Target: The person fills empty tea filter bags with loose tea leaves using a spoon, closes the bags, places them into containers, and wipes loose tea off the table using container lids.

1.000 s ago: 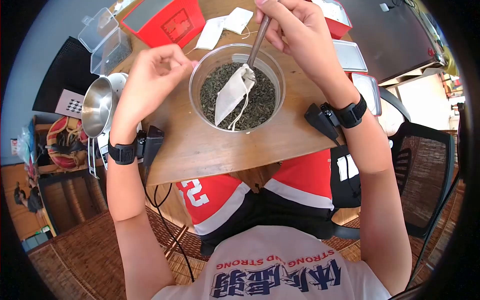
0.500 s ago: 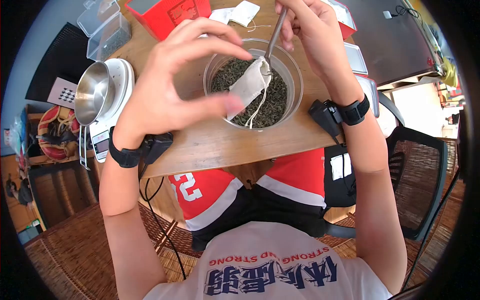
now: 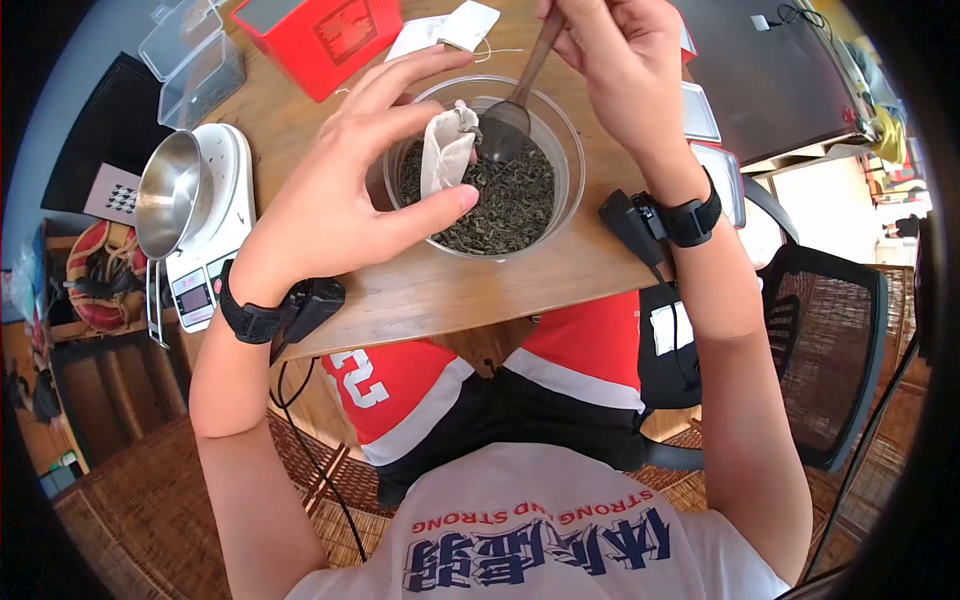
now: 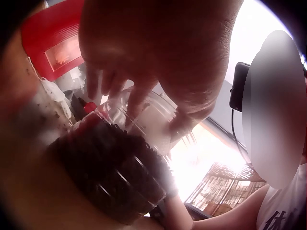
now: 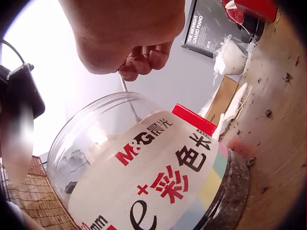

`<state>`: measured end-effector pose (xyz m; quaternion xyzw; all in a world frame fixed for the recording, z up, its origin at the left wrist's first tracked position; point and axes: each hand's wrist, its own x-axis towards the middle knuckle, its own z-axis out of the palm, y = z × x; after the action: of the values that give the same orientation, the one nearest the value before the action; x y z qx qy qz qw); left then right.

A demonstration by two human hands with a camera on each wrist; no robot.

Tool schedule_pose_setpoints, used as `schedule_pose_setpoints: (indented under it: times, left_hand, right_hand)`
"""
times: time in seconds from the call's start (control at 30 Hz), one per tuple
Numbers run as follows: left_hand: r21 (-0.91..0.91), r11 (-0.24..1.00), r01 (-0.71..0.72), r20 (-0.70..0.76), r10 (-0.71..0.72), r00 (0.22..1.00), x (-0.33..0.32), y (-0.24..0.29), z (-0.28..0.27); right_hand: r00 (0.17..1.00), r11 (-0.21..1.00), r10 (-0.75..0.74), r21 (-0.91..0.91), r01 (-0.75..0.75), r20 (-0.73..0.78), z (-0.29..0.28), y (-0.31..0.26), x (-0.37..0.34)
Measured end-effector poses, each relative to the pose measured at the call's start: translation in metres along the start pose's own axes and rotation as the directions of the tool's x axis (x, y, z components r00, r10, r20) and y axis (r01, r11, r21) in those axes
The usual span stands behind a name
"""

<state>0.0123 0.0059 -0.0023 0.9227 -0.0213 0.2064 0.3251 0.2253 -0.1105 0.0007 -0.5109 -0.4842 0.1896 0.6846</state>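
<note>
A clear round tub [image 3: 574, 180] of dark dried leaves [image 3: 510, 215] stands on the wooden table. Over its left part, my left hand [image 3: 335, 190] holds a small white cloth bag [image 3: 445, 160] between thumb and fingers, its mouth upward with some leaves there. My right hand [image 3: 630, 80] grips the handle of a metal spoon [image 3: 505, 125], whose bowl is beside the bag, above the leaves. In the left wrist view my left hand [image 4: 153, 48] is over the tub [image 4: 115, 167]. The right wrist view has my right hand [image 5: 129, 38] above the labelled tub [image 5: 144, 163].
Left of the tub, a metal pan [image 3: 172, 195] sits on a white scale [image 3: 235, 180]. Behind are a clear lidded box [image 3: 205, 85], a red container [image 3: 320, 45] and white bags [image 3: 468, 25]. Lids [image 3: 700, 112] lie at the right.
My left hand came over the tub from its left side and took hold of the bag. The spoon, which had its tip in the bag's mouth, is now outside it.
</note>
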Motion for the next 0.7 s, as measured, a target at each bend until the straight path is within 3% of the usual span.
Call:
schedule_pose_setpoints:
  times: [0.03,0.07,0.17,0.23,0.3,0.33,0.43,0.57,0.63,0.7]
  left_hand:
    - [0.014,1.000,0.003,0.006,-0.003,1.000,-0.001,0.000,0.001]
    - [0.014,1.000,0.001,0.007,-0.002,1.000,-0.001,0.001,0.001]
    - [-0.031,0.999,0.029,0.025,-0.028,0.999,-0.002,0.002,0.003]
    - [-0.028,0.998,0.061,-0.018,-0.061,0.998,-0.004,0.002,0.005]
    - [-0.083,0.991,0.105,0.006,-0.105,0.994,-0.003,0.007,0.004]
    - [-0.135,0.980,0.149,0.033,-0.146,0.989,-0.002,0.008,0.003]
    - [-0.102,0.982,0.157,0.002,-0.158,0.988,-0.006,0.003,0.006]
    - [-0.103,0.979,0.178,0.051,-0.174,0.984,-0.003,0.008,0.001]
    - [-0.179,0.972,0.151,0.063,-0.142,0.988,-0.001,0.008,0.000]
    - [-0.159,0.979,0.124,0.063,-0.115,0.991,-0.001,0.005,-0.001]
  right_hand:
    - [0.991,0.991,-0.130,-0.017,0.130,-0.034,0.004,0.004,0.000]
    - [0.979,0.973,-0.186,-0.122,0.195,0.077,-0.003,0.001,0.002]
    - [0.966,0.936,-0.197,-0.261,0.236,0.168,-0.003,-0.005,0.003]
    - [0.978,0.961,-0.109,-0.233,0.150,0.179,0.001,-0.009,0.002]
    - [0.953,0.961,0.194,-0.238,-0.137,0.234,0.006,-0.020,-0.001]
    - [0.930,0.963,0.253,-0.164,-0.215,0.267,0.005,-0.016,-0.001]
    - [0.902,0.968,0.250,-0.117,-0.223,0.351,0.002,0.001,0.004]
    - [0.886,0.951,0.308,-0.120,-0.284,0.347,-0.002,0.001,0.006]
    - [0.817,0.885,0.458,-0.089,-0.457,0.351,-0.003,0.001,0.006]
    - [0.809,0.867,0.477,-0.033,-0.497,0.343,-0.006,0.003,0.007]
